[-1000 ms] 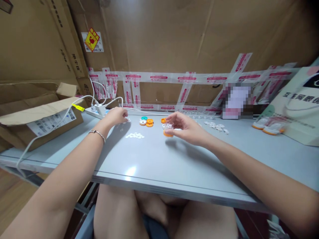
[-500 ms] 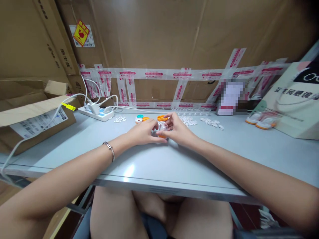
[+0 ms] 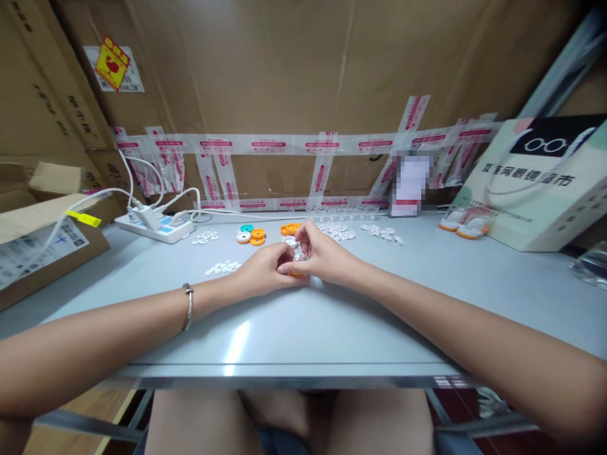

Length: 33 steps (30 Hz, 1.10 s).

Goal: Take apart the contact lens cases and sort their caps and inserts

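Observation:
My left hand and my right hand meet at the middle of the grey table, fingers pinched together round a small clear part with an orange base, which they mostly hide. Just beyond the hands lie small rings: a teal one, orange ones and an orange pair. A heap of small white discs lies left of my left hand. A metal bracelet sits on my left wrist.
A white power strip with plugs and cables lies at the back left beside an open cardboard box. More white discs and clear pieces are scattered behind. A printed paper bag stands at the right. Taped cardboard walls the back.
My left hand came back from the far left of the table and joined my right hand on the small orange-based part. The view has shifted slightly.

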Tool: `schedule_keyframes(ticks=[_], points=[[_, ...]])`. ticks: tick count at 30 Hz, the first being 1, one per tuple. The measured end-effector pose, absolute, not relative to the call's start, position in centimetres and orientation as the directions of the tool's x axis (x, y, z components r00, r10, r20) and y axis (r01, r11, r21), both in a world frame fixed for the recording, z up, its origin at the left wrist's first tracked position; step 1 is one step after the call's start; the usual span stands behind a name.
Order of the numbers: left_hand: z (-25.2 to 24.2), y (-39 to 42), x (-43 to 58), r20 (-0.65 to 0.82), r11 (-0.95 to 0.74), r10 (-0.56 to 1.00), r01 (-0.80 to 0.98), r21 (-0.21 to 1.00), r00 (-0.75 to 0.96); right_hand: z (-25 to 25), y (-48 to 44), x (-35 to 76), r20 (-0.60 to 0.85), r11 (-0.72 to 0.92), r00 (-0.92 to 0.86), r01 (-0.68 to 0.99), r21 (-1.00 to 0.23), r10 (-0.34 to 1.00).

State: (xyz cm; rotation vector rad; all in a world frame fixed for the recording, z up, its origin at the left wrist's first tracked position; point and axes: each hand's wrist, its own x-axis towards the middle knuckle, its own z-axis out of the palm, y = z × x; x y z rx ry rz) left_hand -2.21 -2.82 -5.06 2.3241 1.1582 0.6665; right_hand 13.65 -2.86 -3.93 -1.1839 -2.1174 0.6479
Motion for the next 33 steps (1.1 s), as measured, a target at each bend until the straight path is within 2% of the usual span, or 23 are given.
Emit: schedule_keyframes(ticks=[11, 15, 20, 24, 33], points=[[-5.7, -1.8, -2.5, 0.134, -0.449, 0.842, 0.540, 0.712, 0.523, -6.0, -1.6, 13.7, 0.291, 0.498, -0.426, 0.539, -0.679, 0.857], [-5.7, -1.7, -2.4, 0.151, -0.472, 0.834, 0.543, 0.694, 0.531, -6.1, -1.4, 13.7, 0.270, 0.485, -0.429, 0.546, -0.683, 0.862], [-5.1, -2.0, -2.2, 0.146, -0.499, 0.812, 0.542, 0.677, 0.565, -5.7, -2.0, 14.2, 0.322, 0.519, -0.420, 0.538, -0.665, 0.848], [-5.0, -2.1, -2.2, 0.136, -0.499, 0.799, 0.521, 0.692, 0.585, -5.0, -2.6, 14.7, 0.325, 0.559, -0.478, 0.509, -0.654, 0.816], [-5.2, -2.1, -2.6, 0.147, -0.516, 0.788, 0.512, 0.687, 0.597, -4.8, -3.2, 14.4, 0.319, 0.553, -0.464, 0.565, -0.612, 0.826]])
